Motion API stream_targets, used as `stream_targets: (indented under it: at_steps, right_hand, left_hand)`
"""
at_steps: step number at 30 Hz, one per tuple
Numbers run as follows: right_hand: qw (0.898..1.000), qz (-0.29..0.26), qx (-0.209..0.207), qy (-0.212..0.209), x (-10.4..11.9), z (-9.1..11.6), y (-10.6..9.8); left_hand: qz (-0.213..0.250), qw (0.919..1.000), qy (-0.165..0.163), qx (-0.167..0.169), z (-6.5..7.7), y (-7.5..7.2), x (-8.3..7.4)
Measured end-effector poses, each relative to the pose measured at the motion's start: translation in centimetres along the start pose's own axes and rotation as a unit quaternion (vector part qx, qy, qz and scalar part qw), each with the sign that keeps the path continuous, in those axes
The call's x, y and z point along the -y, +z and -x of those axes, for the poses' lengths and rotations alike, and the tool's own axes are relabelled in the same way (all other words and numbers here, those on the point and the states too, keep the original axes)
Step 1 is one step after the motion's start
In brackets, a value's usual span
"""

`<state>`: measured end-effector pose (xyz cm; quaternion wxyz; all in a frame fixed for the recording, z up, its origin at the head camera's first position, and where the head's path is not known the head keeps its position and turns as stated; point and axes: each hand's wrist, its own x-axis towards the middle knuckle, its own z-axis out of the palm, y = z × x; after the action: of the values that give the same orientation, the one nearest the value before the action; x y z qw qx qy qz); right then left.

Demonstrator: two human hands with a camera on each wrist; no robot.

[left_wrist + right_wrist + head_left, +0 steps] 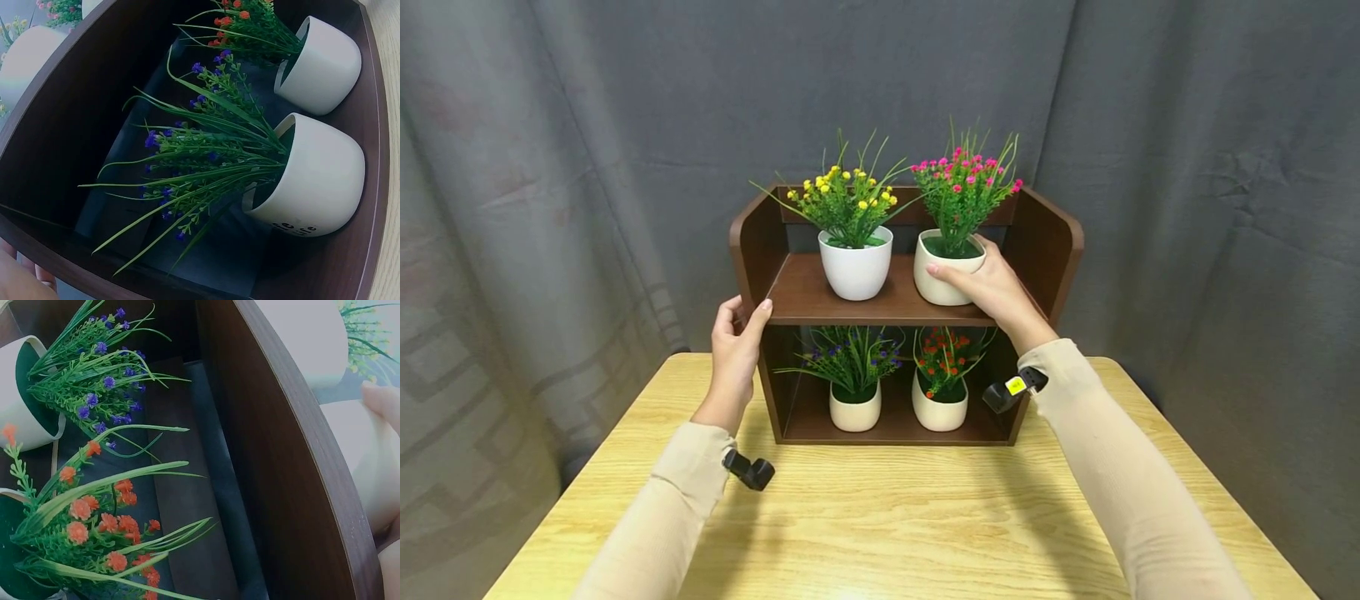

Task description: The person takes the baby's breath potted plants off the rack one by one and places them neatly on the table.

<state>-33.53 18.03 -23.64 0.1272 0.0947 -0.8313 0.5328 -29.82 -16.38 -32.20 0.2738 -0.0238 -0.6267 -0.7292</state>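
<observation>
My right hand [992, 287] grips a cream pot of pink flowers [951, 279] on the upper right of a dark brown two-tier shelf [880, 313]. Its thumb lies across the pot's front and the other fingers go behind, partly hidden. At the shelf's left side, my left hand [735, 350] holds the side panel, thumb at the front edge and fingers on the outer face. Left of the pink plant stands a white pot with yellow flowers [857, 271]. On the lower tier are a cream pot with purple flowers [322, 178] and another with orange-red flowers [78, 531].
The shelf stands on a light wood-grain table [880, 517]. Grey curtains [880, 75] hang behind and at both sides. The shelf's raised side panels [1048, 242] flank the upper pots. A small black camera [752, 471] is strapped to each wrist.
</observation>
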Motion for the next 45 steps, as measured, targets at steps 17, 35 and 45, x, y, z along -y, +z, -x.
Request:
stream_targets:
  at_steps: [17,35,45]
  right_hand:
    - [1.000,0.005,-0.004,-0.022,0.2,1.7,0.1]
    - [0.999,0.011,0.001,-0.045,0.4,4.5,-0.7]
    - [0.998,0.015,-0.010,-0.061,-0.1,6.6,-2.0]
  left_hand:
    - [0.001,1.0000,0.009,-0.004,-0.1,-0.4,0.0]
    - [0.012,0.9998,0.012,-0.007,-0.3,-0.3,0.4]
    - [0.015,0.9998,0.013,-0.006,-0.3,0.2,0.3]
